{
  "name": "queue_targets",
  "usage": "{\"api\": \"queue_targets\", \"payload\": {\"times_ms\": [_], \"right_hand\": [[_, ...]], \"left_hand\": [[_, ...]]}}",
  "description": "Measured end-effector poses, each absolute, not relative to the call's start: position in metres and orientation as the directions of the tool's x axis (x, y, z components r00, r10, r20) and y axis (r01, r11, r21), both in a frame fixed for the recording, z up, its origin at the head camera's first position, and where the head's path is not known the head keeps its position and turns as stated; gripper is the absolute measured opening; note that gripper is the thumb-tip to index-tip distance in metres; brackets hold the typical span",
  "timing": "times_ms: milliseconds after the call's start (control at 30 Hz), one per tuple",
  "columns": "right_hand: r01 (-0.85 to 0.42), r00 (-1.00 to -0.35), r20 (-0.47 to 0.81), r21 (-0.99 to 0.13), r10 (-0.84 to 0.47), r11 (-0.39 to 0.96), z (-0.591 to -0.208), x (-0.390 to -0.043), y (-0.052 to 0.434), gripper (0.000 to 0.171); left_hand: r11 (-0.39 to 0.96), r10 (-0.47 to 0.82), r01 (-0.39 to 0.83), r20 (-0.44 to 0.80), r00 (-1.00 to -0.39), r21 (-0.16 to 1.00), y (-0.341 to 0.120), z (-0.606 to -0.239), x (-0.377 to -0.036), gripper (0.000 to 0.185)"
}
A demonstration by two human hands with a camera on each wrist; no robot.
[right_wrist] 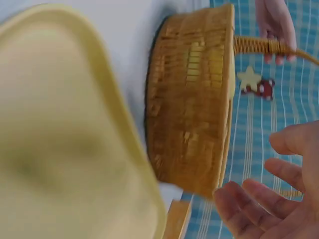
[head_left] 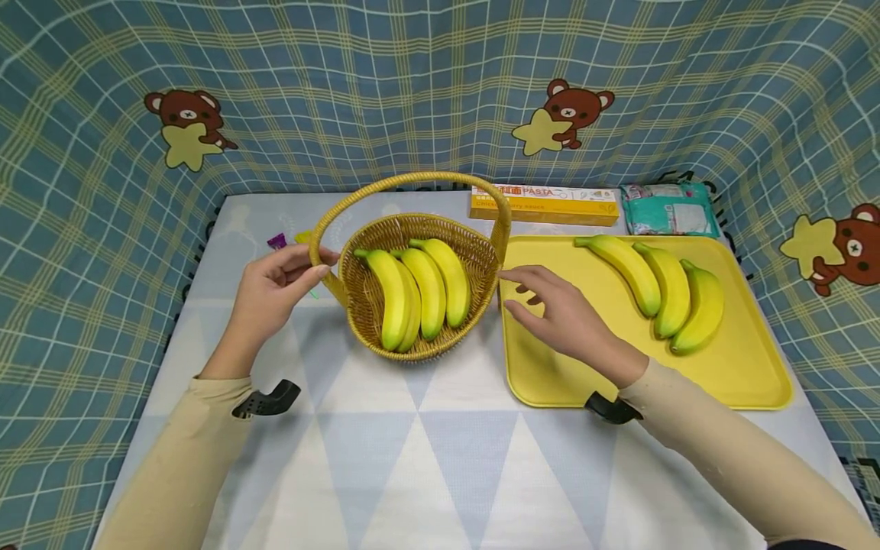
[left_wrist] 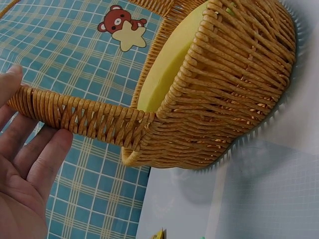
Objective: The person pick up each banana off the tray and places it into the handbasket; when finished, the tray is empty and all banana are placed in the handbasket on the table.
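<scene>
A woven basket (head_left: 415, 357) with a tall arched handle (left_wrist: 94, 117) stands in the middle of the table, holding several yellow bananas (head_left: 429, 294). At the handle's left side is my left hand (head_left: 271, 286), which grips it with the thumb on one side and the fingers on the other, as the left wrist view shows. My right hand (head_left: 557, 309) hovers over the left part of a yellow tray (head_left: 550, 378), fingers loosely bent and nothing in them. Its fingertips are close to the basket's right rim; whether they touch cannot be told. Three bananas (head_left: 667, 298) lie on the tray's right half.
Behind the tray lie a yellow and white pasta box (head_left: 546, 210) and a teal packet (head_left: 670, 210). A small purple wrapped piece (head_left: 276, 241) lies beyond my left hand. A plaid cloth (head_left: 371, 92) with bear prints walls in the table's back and sides.
</scene>
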State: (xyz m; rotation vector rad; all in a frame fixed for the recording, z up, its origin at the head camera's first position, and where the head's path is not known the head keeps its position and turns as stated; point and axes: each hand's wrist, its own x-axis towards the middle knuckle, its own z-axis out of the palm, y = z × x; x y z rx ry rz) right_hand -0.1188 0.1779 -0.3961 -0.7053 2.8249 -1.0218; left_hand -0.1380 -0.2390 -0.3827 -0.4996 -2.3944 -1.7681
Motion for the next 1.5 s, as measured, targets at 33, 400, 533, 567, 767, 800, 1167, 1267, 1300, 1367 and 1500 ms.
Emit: {"api": "queue_targets", "payload": {"times_ms": [33,400,533,567,767,800,1167,1267,1300,1367,1500], "right_hand": [[-0.381,-0.901,0.084,-0.621,-0.425,0.685,-0.396,-0.118,0.185,0.045],[-0.2,-0.963,-0.025,-0.6,-0.268,0.775,-0.407,-0.131,0.268,0.05],[-0.13,-0.982,-0.039,-0.571,-0.185,0.811,-0.41,-0.142,0.293,0.05],[-0.12,-0.986,-0.033,-0.553,-0.165,0.824,-0.412,-0.144,0.299,0.05],[-0.043,-0.994,-0.061,-0.527,-0.089,0.849,-0.421,-0.16,0.331,0.053],[-0.029,-0.993,-0.082,-0.529,-0.085,0.848,-0.423,-0.162,0.335,0.055],[-0.01,-0.968,-0.216,-0.485,-0.13,0.874,-0.432,-0.172,0.339,0.062],[0.011,-0.96,-0.248,-0.487,-0.127,0.873,-0.434,-0.172,0.336,0.064],[0.022,-0.958,-0.262,-0.486,-0.121,0.874,-0.434,-0.173,0.336,0.065],[0.048,-0.952,-0.288,-0.477,-0.105,0.878,-0.434,-0.173,0.334,0.067],[0.079,-0.944,-0.319,-0.459,-0.082,0.885,-0.433,-0.174,0.333,0.07]], "left_hand": [[0.259,0.19,0.335,0.292,-0.937,0.906,-0.239,-0.383,-0.138,0.022],[0.255,0.185,0.325,0.284,-0.941,0.911,-0.24,-0.384,-0.137,0.023],[0.259,0.189,0.32,0.277,-0.942,0.911,-0.24,-0.384,-0.138,0.023],[0.266,0.19,0.322,0.278,-0.942,0.909,-0.24,-0.384,-0.138,0.023],[0.28,0.189,0.321,0.276,-0.942,0.905,-0.24,-0.384,-0.138,0.023],[0.281,0.189,0.32,0.275,-0.943,0.905,-0.24,-0.384,-0.138,0.023],[0.282,0.185,0.314,0.27,-0.945,0.907,-0.24,-0.383,-0.137,0.024],[0.284,0.185,0.313,0.268,-0.945,0.906,-0.24,-0.383,-0.137,0.024],[0.285,0.186,0.313,0.268,-0.945,0.906,-0.24,-0.383,-0.137,0.024],[0.285,0.187,0.313,0.268,-0.945,0.906,-0.24,-0.382,-0.137,0.024],[0.284,0.188,0.315,0.27,-0.944,0.906,-0.239,-0.382,-0.137,0.024]]}}
